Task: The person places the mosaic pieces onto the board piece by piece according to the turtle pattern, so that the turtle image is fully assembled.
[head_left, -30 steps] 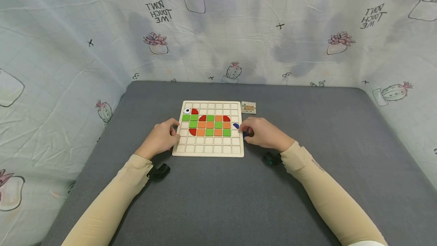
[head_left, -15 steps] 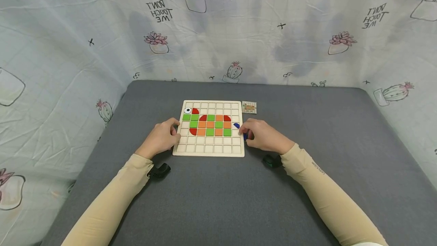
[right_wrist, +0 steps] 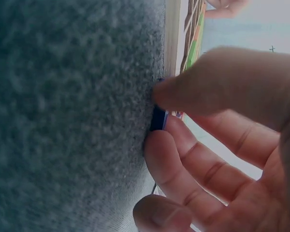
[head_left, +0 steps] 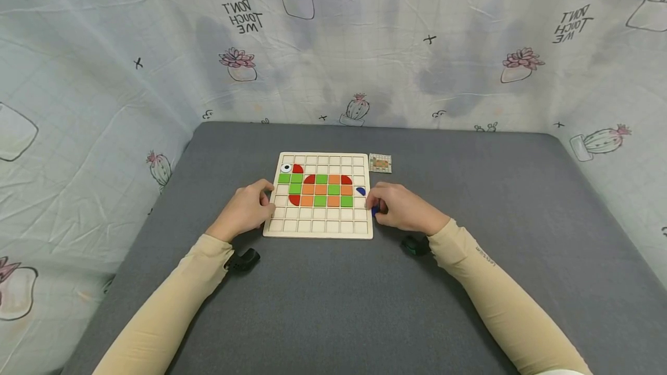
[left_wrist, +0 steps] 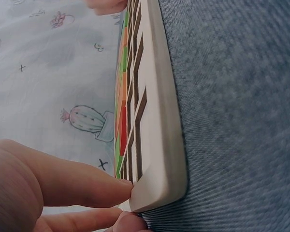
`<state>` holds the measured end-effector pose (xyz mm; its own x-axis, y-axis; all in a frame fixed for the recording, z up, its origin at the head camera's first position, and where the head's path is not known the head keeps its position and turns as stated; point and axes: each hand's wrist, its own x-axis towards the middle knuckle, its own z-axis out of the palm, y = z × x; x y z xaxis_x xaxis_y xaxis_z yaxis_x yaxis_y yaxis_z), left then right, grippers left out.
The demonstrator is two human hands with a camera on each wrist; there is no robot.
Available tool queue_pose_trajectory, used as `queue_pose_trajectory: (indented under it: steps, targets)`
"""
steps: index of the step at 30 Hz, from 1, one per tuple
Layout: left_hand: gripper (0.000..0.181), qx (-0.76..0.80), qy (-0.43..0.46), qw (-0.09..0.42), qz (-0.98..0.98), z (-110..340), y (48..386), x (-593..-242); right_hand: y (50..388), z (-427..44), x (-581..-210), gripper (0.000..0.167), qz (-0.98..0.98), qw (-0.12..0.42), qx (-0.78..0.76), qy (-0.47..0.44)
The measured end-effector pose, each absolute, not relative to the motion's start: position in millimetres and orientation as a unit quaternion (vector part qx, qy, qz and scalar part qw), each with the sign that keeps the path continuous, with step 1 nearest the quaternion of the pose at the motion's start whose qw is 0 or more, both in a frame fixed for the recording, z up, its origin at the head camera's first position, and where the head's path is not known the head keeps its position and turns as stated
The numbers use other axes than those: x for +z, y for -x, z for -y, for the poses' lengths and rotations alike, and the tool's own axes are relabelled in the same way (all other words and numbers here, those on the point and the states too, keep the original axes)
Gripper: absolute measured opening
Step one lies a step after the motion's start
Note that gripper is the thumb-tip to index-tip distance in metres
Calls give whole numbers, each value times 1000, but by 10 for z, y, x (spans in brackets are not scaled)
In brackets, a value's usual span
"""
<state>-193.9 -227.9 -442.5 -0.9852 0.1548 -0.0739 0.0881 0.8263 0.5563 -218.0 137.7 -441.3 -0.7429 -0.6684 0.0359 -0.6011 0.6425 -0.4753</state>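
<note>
A pale wooden grid board (head_left: 318, 230) lies on the table, bearing green, orange and red tiles and a white eye tile (head_left: 286, 168). A blue curved tile (head_left: 361, 191) sits in its rightmost column. My left hand (head_left: 245, 210) holds the board's left edge, with the thumb on the rim in the left wrist view. Beside the right edge, my right hand (head_left: 398, 208) pinches another blue tile (right_wrist: 158, 118) between thumb and fingers, low at the tabletop. The fingers hide much of this tile, so its full shape cannot be made out.
A small pattern card (head_left: 380, 163) lies at the board's far right corner. Grey cloth covers the table (head_left: 323, 300). A printed white curtain (head_left: 385, 62) stands behind and along both sides.
My right hand has shifted slightly toward me and still pinches the blue tile beside the board. My left hand and the tiles on the board keep their places.
</note>
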Motion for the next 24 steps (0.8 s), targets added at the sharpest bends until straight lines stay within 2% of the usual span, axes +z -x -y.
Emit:
queue_pose_trajectory:
  steps: [24]
  targets:
    - [42, 286, -66, 57, -954, 2273, 1936, -4418, 2151, -1434, -4392, 11, -931, 13, -179, 318]
